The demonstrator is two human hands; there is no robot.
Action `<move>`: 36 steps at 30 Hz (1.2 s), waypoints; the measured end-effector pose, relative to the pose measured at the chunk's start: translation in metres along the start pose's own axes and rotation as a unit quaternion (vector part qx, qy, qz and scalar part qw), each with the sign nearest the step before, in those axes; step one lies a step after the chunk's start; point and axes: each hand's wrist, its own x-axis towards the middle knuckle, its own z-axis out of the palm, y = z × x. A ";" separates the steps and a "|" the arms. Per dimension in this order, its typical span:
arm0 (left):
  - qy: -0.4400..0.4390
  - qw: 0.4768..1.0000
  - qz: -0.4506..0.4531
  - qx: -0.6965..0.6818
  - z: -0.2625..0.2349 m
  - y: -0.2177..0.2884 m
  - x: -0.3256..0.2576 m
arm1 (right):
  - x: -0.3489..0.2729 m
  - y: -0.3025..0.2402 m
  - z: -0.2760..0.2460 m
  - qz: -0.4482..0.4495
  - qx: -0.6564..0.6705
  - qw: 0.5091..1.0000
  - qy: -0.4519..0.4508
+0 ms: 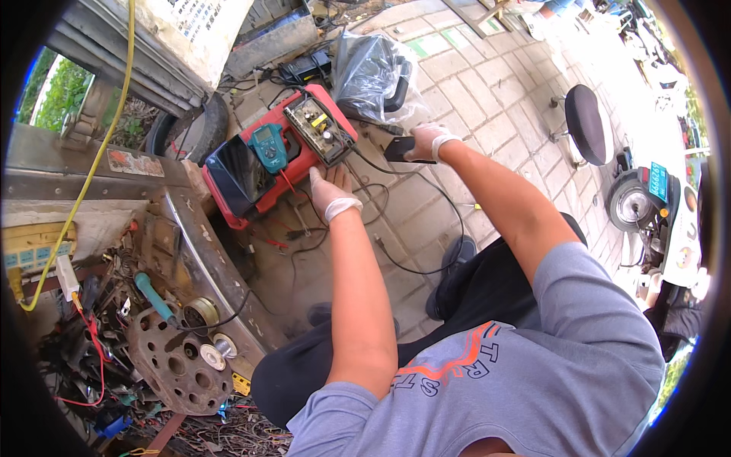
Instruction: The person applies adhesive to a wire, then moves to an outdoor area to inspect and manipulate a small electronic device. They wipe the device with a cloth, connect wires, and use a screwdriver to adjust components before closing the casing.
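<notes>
My right hand (428, 143), in a thin pale glove, grips a black flat rectangular thing (397, 148) by its right end; its exact kind I cannot tell. My left hand (333, 195), gloved too, is open at the near edge of a red tool case (268, 199), fingers stretched toward it. Whether they touch the case I cannot tell. On top of the case lie a teal multimeter (269, 146), a dark glossy panel (234, 170) and an opened housing with a bare circuit board (314, 124). A red test lead (287, 181) runs from the meter.
A black case in clear plastic (371, 75) stands beyond the red case. Black cable (461, 228) loops over the paving. A soldering iron (154, 295) and solder spool (224, 346) lie at left among scrap wires. A stool (586, 126) and scooter (647, 202) stand at right.
</notes>
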 end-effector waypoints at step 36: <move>-0.107 0.987 0.115 0.024 0.007 -0.008 0.001 | 0.001 -0.088 -0.021 0.002 0.621 0.782 -0.053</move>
